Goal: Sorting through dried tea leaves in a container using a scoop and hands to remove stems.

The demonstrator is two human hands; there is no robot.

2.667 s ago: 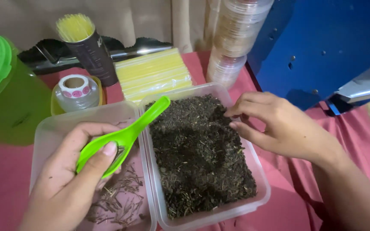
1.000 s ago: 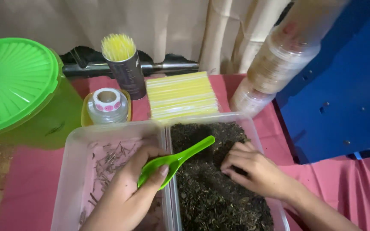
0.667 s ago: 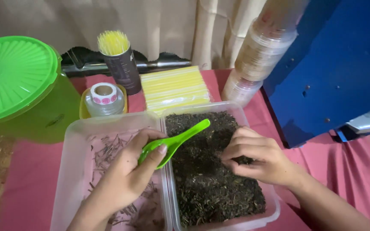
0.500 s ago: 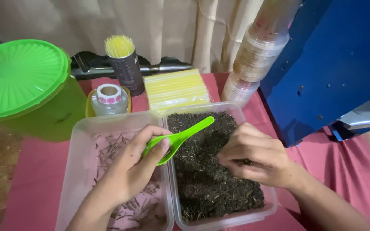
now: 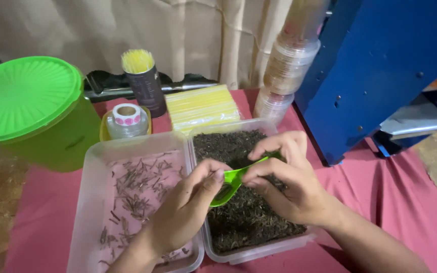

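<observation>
A green scoop [image 5: 233, 178] sits above the seam between two clear tubs, held by both hands over the dark leaves. The left hand [image 5: 185, 210] comes up from the lower edge, wrist low, its fingers [image 5: 213, 177] clenched around the bowl end of the scoop, thumb on top. The right hand [image 5: 289, 184] reaches in from the lower right, forearm laid across the pink cloth [image 5: 380, 202], and its fingers [image 5: 261, 169] pinch the scoop's handle from above (the tip of the handle shows just past them). Both hands touch the scoop and nearly touch each other.

Under them, the right tub [image 5: 259, 247] is filled with dark dried leaves [image 5: 244, 222]; the right hand covers much of its middle. The left tub [image 5: 92, 202], touching it side by side, holds only scattered brown stems [image 5: 137, 192], and the left forearm hides its lower right corner.

Behind the tubs on the counter lie a pack of yellow straws [image 5: 201, 107], a tape roll [image 5: 126, 115] in a yellow dish, and a dark cup of yellow sticks [image 5: 142, 81]. A big green container [image 5: 31, 108] with its lid on stands at the far left. A stack of clear cups [image 5: 287, 65] rises behind the right tub, beside a blue panel [image 5: 375, 65]. Nothing lies between the hands and the leaves.
</observation>
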